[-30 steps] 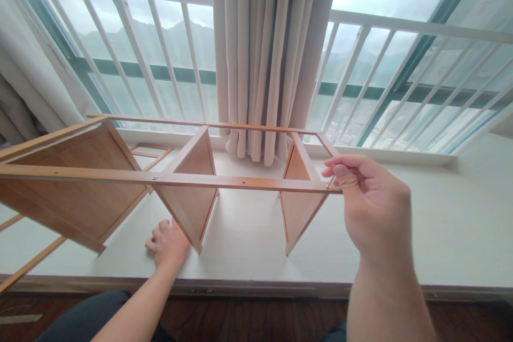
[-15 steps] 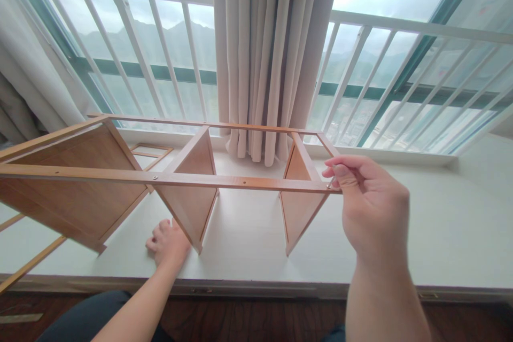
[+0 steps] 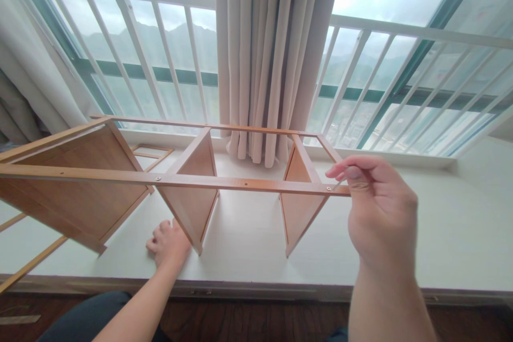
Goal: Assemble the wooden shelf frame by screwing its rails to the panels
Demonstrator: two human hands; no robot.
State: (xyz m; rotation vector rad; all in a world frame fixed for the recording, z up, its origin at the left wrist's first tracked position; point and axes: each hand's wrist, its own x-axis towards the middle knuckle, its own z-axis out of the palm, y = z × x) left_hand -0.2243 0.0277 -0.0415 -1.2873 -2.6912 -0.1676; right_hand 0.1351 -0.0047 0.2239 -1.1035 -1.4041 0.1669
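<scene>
My right hand (image 3: 382,208) pinches a thin silver Allen key (image 3: 339,182) between thumb and fingers. Its end is just right of a bolt head (image 3: 328,188) set in the near rail (image 3: 216,182) of a wooden shelf frame. The frame lies on its side, with slatless panels such as the middle shelf (image 3: 188,192) and the right shelf (image 3: 303,197) standing between its rails. My left hand (image 3: 168,246) rests on the white sill beside the middle shelf, fingers curled in. Whatever it may hold is hidden.
The white sill (image 3: 441,224) runs beneath the frame. Another bolt (image 3: 157,178) and open holes show along the near rail. A small wooden frame (image 3: 152,150) lies behind. Curtains (image 3: 260,64) and a white railing (image 3: 401,32) stand at the window. Loose wooden bars (image 3: 34,264) are at left.
My right hand has shifted a little right, and the Allen key's end has come off the bolt head, which now shows. My left hand stays in place.
</scene>
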